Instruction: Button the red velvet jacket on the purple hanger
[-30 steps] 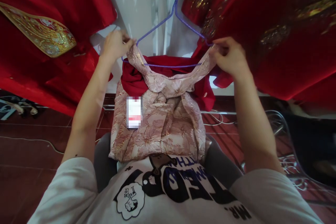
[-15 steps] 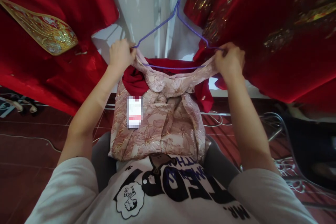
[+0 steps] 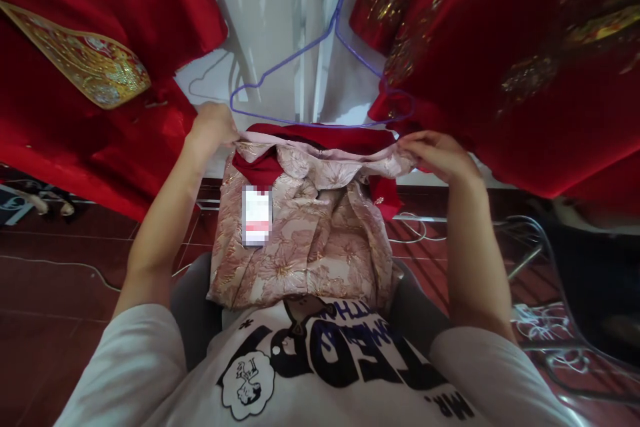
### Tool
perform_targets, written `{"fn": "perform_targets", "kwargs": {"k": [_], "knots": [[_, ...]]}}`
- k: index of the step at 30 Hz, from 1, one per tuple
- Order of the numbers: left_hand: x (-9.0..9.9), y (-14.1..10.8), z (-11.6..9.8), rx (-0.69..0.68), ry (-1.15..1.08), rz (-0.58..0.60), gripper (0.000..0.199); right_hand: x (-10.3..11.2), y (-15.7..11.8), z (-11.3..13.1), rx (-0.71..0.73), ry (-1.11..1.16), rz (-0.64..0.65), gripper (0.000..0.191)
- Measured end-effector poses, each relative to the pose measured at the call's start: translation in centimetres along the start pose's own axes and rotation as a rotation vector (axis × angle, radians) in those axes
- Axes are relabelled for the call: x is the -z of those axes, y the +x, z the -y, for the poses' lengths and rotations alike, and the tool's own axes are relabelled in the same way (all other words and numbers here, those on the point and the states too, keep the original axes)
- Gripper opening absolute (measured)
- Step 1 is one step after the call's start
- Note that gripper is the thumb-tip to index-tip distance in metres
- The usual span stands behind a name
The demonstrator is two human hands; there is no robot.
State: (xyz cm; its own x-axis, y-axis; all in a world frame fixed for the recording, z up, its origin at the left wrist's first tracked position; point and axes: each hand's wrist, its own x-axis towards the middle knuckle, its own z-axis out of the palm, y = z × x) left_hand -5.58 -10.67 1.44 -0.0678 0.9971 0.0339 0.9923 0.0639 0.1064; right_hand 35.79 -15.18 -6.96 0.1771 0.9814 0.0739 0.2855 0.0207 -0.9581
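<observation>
A pink and gold floral garment (image 3: 285, 240) lies across my lap, its upper edge stretched between my hands. My left hand (image 3: 214, 128) is closed on the top left corner of that edge. At the opposite corner my right hand (image 3: 440, 152) pinches the fabric. Just above the edge hangs a purple hanger (image 3: 300, 53), apart from both hands and from the garment. Red fabric (image 3: 257, 170) shows at the garment's neckline and behind it. A white tag (image 3: 257, 213), blurred out, lies on the garment's left part.
Red garments with gold decoration hang at the left (image 3: 165, 13) and right (image 3: 500, 113). A dark chair (image 3: 595, 280) stands at the right, with white cables (image 3: 545, 323) near it. Shoes (image 3: 47, 203) are on the floor at the far left.
Both hands have moved down and outward with the garment's edge. The garment has come off the hanger, whose whole lower part now shows above it.
</observation>
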Motion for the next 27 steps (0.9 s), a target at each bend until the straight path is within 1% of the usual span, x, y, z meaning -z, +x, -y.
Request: {"fn": "perform_targets", "kwargs": {"k": [2,3,4,5,7,9,12,14,15,16,18,20,22,24,27], "knots": [[0.9,-1.7,-0.5,-0.040,0.138,-0.181,0.022,0.4,-0.9,1.0,-0.040,0.053,0.015,0.019],[1.3,-2.5,-0.9,-0.068,0.165,-0.248,0.026,0.5,-1.4,1.8,-0.031,0.076,0.036,0.025],[1.7,-3.0,-1.4,-0.121,0.180,-0.290,0.030,0.7,-2.0,2.6,-0.002,0.091,0.067,0.031],[1.9,-3.4,-1.9,-0.196,0.189,-0.304,0.033,0.8,-2.6,3.4,0.039,0.094,0.103,0.037],[2.0,-3.5,-3.1,-0.385,0.167,-0.273,0.036,0.9,-3.5,4.9,0.126,0.067,0.170,0.042],[1.4,-2.6,-4.2,-0.565,0.086,-0.222,0.033,1.0,-4.1,5.9,0.204,0.007,0.186,0.037],[-0.5,0.2,-5.5,-0.799,-0.094,-0.206,0.023,0.7,-4.1,6.3,0.295,-0.105,0.072,0.027],[-2.2,2.2,-6.2,-0.967,-0.209,-0.174,0.018,0.5,-3.7,6.0,0.328,-0.122,-0.009,0.025],[-3.0,3.0,-6.5,-1.025,-0.253,-0.158,0.017,0.3,-3.4,5.7,0.341,-0.105,-0.048,0.024],[-3.9,3.6,-6.7,-1.064,-0.277,-0.146,0.017,0.2,-3.1,5.4,0.354,-0.080,-0.089,0.023],[-5.5,4.3,-7.1,-1.101,-0.292,-0.130,0.016,0.2,-2.4,4.6,0.375,-0.044,-0.190,0.021],[-6.9,4.2,-7.1,-1.112,-0.282,-0.108,0.016,0.3,-1.5,3.8,0.374,-0.040,-0.302,0.024],[-8.0,3.6,-7.0,-1.114,-0.268,-0.091,0.016,0.4,-0.6,3.1,0.345,-0.046,-0.399,0.027],[-8.5,2.7,-6.6,-1.110,-0.259,-0.098,0.015,0.5,0.1,2.5,0.310,-0.045,-0.467,0.028],[-8.3,1.3,-5.8,-1.096,-0.261,-0.135,0.016,0.7,1.0,1.7,0.305,-0.033,-0.524,0.027]]}}
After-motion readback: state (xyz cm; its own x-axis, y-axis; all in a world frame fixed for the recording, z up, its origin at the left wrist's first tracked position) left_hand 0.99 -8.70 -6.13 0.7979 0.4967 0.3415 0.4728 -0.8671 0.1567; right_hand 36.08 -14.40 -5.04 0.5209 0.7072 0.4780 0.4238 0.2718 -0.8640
